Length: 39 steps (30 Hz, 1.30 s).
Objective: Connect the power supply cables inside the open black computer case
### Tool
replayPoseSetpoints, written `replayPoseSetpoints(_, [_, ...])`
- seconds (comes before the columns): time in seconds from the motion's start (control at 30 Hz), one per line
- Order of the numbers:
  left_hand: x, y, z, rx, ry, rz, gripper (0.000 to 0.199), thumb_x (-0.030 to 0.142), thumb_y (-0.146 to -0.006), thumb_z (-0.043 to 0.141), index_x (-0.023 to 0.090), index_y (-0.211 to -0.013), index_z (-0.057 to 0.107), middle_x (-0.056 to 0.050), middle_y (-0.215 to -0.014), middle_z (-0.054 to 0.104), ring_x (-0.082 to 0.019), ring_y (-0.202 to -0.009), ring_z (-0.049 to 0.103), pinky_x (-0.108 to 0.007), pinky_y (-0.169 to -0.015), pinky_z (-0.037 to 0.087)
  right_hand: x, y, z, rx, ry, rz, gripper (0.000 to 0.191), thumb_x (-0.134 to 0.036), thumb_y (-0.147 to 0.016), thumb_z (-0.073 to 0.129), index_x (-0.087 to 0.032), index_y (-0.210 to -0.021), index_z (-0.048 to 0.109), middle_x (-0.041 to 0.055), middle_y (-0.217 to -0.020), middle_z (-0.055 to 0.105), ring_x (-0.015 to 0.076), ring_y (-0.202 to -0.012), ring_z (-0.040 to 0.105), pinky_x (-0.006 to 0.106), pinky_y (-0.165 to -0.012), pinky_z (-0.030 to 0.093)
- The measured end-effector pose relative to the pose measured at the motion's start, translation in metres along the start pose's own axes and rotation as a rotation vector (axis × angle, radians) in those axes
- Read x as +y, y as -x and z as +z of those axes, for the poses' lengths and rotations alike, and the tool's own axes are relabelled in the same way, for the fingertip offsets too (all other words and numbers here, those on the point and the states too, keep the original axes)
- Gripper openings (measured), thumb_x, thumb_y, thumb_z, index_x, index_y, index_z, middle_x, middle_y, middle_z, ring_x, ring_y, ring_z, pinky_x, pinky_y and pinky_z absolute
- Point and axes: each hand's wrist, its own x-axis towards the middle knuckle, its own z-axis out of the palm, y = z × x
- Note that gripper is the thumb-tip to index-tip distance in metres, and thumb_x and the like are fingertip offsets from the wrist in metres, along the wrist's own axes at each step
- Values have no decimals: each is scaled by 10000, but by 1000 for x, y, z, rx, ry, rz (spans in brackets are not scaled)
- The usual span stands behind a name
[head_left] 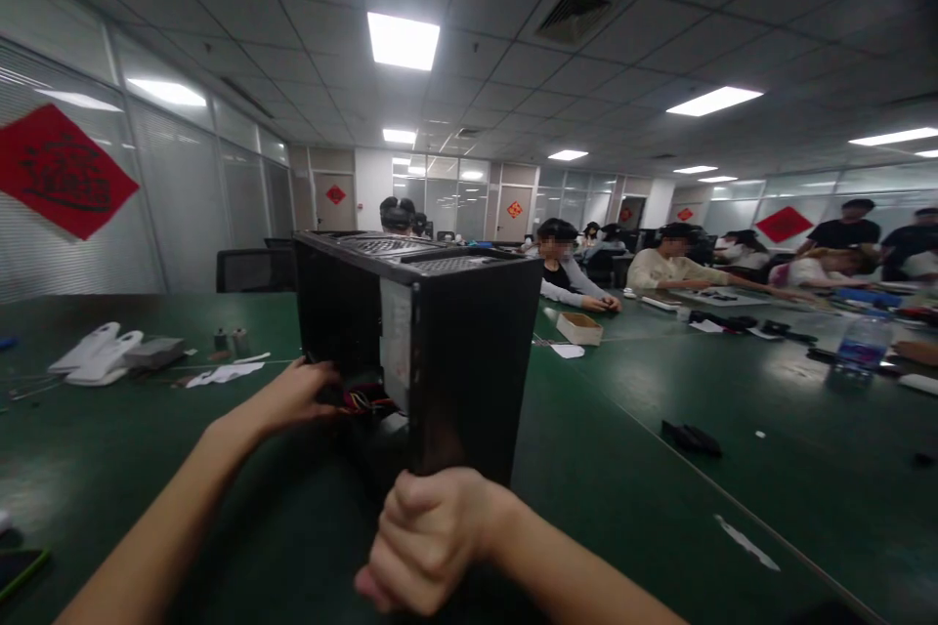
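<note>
Black panels enclosed a computer case [476, 352], which stood upright on a green table [622, 469] before the person, its open side turned leftward. The left hand [312, 388] reached to the lower part of that opening, fingers partly spread beside coloured cables [361, 399]; whether they gripped the frame could not be told. The right hand [432, 537] lay at the near lower corner, its fingers folded into a fist with no separate object showing; any hold on the case's edge was hidden. This placement toward opposite ends presumably steadied the body. A white bag [103, 352] and a small box [592, 335] lay well apart, seemingly out of the hands' way.
</note>
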Motion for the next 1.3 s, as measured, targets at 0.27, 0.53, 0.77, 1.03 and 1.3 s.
replayPoseSetpoints(0.27, [50, -24, 27, 112, -107, 92, 320, 310, -852, 605, 145, -1122, 647, -151, -1124, 667, -316, -1066, 591, -402, -906, 434, 38, 125, 31, -108, 34, 437, 508, -310, -947, 285, -87, -1278, 600, 111, -859, 683, 184, -783, 595, 338, -843, 460])
replayPoseSetpoints(0.53, [99, -31, 42, 225, -131, 8, 352, 336, -874, 592, 174, -1186, 571, -113, -1076, 679, -293, -1030, 598, -386, -835, 424, 79, 198, 62, 173, 474, 434, 325, -278, -916, 448, -128, -1088, 679, 70, -884, 680, 173, -781, 551, 337, -927, 412])
replayPoseSetpoints(0.77, [119, -24, 45, 218, -129, 3, 270, 361, -876, 587, 201, -1088, 637, -93, -972, 693, -296, -931, 635, -392, -777, 439, 57, 187, 61, 84, 377, 748, 279, -339, -938, 513, -136, -1052, 668, 97, -934, 678, 225, -889, 582, 418, -1027, 376])
replayPoseSetpoints(1.03, [123, -24, 39, 166, -111, -39, 269, 349, -859, 595, 187, -1059, 669, -116, -981, 710, -310, -934, 648, -408, -789, 452, 62, 80, 51, 74, -145, 830, 672, -459, -851, 661, -121, -1391, 447, 164, -1341, 549, 297, -1223, 501, 423, -1043, 397])
replayPoseSetpoints(1.3, [125, -17, 22, 3, 34, -14, 291, 361, -909, 498, 194, -1063, 679, -134, -992, 717, -320, -933, 680, -402, -760, 501, 120, 53, 20, -314, -629, 910, 426, -583, -753, 710, -165, -837, 719, 35, -732, 660, 169, -670, 575, 232, -554, 345])
